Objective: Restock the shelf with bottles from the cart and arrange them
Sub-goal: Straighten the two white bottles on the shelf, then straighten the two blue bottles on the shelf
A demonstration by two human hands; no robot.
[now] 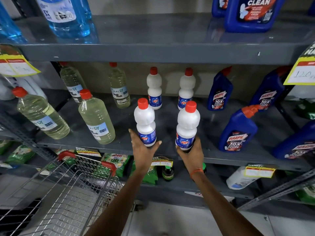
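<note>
My left hand (142,149) grips the base of a white bottle with a red cap (145,120), upright over the front of the grey middle shelf (163,155). My right hand (191,153) holds a second white red-capped bottle (188,124) the same way, just to the right. Two more white bottles of the same kind (154,87) (186,88) stand at the back of that shelf, one behind each held bottle. The wire cart (68,189) with red handle ends is at the lower left; its visible part holds nothing.
Clear bottles of pale yellow liquid (96,120) stand left of the white ones, blue Harpic bottles (238,130) to the right. The upper shelf carries light blue bottles (68,16) and a blue jug (252,14). Green packets (117,163) and a dark bottle (167,172) sit below.
</note>
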